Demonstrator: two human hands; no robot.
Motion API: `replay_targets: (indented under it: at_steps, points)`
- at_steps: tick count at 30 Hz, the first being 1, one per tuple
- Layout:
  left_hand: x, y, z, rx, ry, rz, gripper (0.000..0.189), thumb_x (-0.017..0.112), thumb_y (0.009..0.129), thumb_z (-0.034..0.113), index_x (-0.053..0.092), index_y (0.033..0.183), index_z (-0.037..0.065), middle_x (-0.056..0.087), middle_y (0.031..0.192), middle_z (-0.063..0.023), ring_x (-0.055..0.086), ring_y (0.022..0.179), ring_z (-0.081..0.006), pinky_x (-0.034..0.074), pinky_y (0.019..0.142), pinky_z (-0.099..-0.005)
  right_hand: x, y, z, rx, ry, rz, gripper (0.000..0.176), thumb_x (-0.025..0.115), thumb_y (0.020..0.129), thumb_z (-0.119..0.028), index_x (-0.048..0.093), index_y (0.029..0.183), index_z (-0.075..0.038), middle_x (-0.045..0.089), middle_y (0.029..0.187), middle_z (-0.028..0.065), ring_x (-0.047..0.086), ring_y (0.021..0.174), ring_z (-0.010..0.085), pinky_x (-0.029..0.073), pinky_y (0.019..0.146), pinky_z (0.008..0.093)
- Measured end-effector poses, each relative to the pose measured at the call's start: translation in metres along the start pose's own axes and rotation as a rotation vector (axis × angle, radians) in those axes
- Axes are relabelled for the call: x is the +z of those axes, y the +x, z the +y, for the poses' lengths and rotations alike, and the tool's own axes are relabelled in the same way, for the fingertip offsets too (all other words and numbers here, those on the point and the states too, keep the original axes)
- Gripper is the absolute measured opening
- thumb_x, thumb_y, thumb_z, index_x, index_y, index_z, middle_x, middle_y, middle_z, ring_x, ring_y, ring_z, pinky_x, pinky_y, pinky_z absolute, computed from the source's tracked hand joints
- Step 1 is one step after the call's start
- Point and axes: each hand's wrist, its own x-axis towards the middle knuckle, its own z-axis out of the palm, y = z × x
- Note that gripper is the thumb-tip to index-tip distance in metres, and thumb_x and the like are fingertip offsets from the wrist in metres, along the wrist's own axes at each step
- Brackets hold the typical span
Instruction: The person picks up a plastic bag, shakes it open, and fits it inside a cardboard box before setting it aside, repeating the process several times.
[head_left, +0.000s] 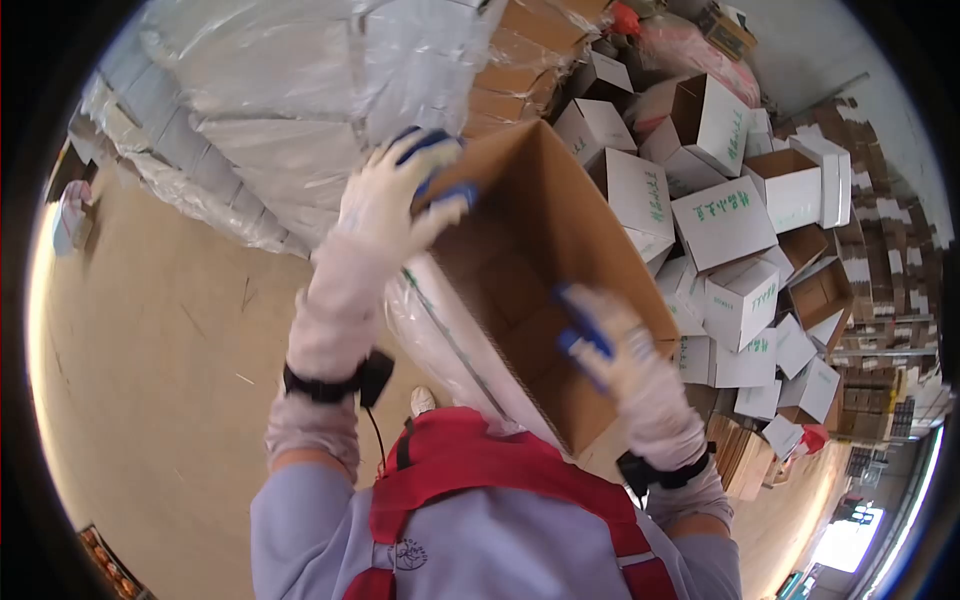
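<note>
A large cardboard box (510,290), brown inside and white outside, stands tilted in front of my body with its opening toward me. My left hand (425,180), in a white glove with blue fingertips, is at the box's upper left corner, thumb and fingers apart. Over the lower right part of the opening is my right hand (610,335), gloved alike and blurred by motion. Its blue fingertips are spread and overlap the inside of the box. No contents show in the box, though its depth is partly shaded.
A heap of white boxes (725,222) with green writing lies to the right. Plastic-wrapped stacks (270,95) rise at the upper left. Tan floor (190,400) stretches along the left. Flattened cardboard (745,455) leans at the lower right. Another person (72,215) is far left.
</note>
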Motion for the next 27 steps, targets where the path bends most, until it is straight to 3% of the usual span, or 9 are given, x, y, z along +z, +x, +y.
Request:
replay_targets:
  at_steps: [3,7,12,13,16,18,23,25,27]
  points:
    - [0.065,0.008,-0.019,-0.238,0.551,-0.218,0.041,0.06,0.074,0.033,0.054,0.109,0.011,0.052,0.112,-0.0109,0.048,0.104,-0.0288,0.037,0.088,-0.0398,-0.003,-0.012,0.088,0.247,-0.693,0.232,0.058,0.054,0.077,-0.031,0.035,0.127,-0.01,0.043,0.122,0.0166,0.04,0.111,0.0348,0.032,0.093,0.0436]
    - [0.096,0.0,-0.036,-0.255,0.482,-0.392,0.042,0.056,0.077,0.037,0.053,0.111,0.011,0.052,0.114,-0.0114,0.048,0.104,-0.0283,0.038,0.089,-0.0389,0.038,-0.023,0.132,0.378,-0.352,0.177,0.058,0.055,0.076,-0.029,0.035,0.127,-0.01,0.042,0.123,0.0152,0.039,0.112,0.0339,0.031,0.092,0.0453]
    - [0.089,-0.009,-0.047,-0.241,0.384,-0.25,0.043,0.06,0.076,0.028,0.051,0.113,0.006,0.052,0.113,-0.014,0.05,0.103,-0.0295,0.039,0.088,-0.036,-0.056,-0.056,0.036,-0.123,0.475,0.371,0.04,0.055,0.075,-0.019,0.051,0.112,-0.006,0.052,0.104,0.019,0.051,0.089,0.0352,0.043,0.076,0.0398]
    - [0.086,-0.009,-0.045,-0.248,0.346,-0.236,0.043,0.06,0.076,0.025,0.051,0.113,0.005,0.053,0.112,-0.0141,0.05,0.103,-0.0299,0.04,0.088,-0.0352,-0.084,-0.07,0.015,-0.309,0.433,0.324,0.036,0.055,0.074,-0.017,0.054,0.109,-0.007,0.055,0.093,0.0161,0.055,0.079,0.0326,0.045,0.071,0.0376]
    - [0.091,-0.013,-0.066,-0.162,0.277,-0.22,0.041,0.06,0.077,0.021,0.051,0.113,0.004,0.053,0.114,-0.0131,0.05,0.104,-0.0286,0.039,0.089,-0.0333,-0.086,-0.114,-0.027,-0.311,0.271,0.369,0.034,0.057,0.069,-0.016,0.059,0.103,-0.012,0.057,0.088,0.0117,0.056,0.079,0.0266,0.045,0.071,0.0371]
    - [0.092,-0.016,-0.068,-0.122,0.273,-0.239,0.041,0.06,0.077,0.02,0.051,0.113,0.005,0.052,0.114,-0.0123,0.05,0.104,-0.0282,0.039,0.088,-0.0331,-0.07,-0.135,-0.043,-0.327,0.011,0.807,0.039,0.067,0.045,-0.018,0.064,0.083,-0.01,0.058,0.085,0.0077,0.056,0.072,0.0257,0.042,0.051,0.0334]
    - [0.08,-0.011,-0.023,0.065,0.586,-0.322,0.039,0.058,0.078,0.019,0.049,0.114,0.007,0.05,0.117,-0.0105,0.048,0.105,-0.0301,0.039,0.088,-0.0369,-0.076,-0.233,-0.073,0.011,-0.3,0.914,0.033,0.065,0.05,-0.015,0.065,0.082,-0.009,0.058,0.081,0.007,0.055,0.067,0.022,0.041,0.048,0.03]
    - [0.072,-0.009,0.027,0.165,0.477,-0.322,0.043,0.059,0.077,0.021,0.048,0.116,0.008,0.048,0.118,-0.0133,0.047,0.106,-0.0318,0.04,0.087,-0.0372,-0.072,-0.292,-0.092,0.347,-0.297,0.597,0.028,0.058,0.064,-0.015,0.063,0.092,-0.017,0.058,0.09,0.008,0.057,0.08,0.0225,0.045,0.072,0.0391]
    - [0.09,-0.008,0.066,0.182,-0.016,-0.211,0.041,0.055,0.083,0.015,0.043,0.118,-0.004,0.047,0.119,-0.0196,0.045,0.11,-0.0297,0.04,0.089,-0.0329,-0.041,-0.362,-0.084,0.676,-0.14,0.545,0.024,0.058,0.066,-0.01,0.061,0.09,-0.011,0.057,0.089,0.0093,0.056,0.083,0.0227,0.044,0.072,0.0368]
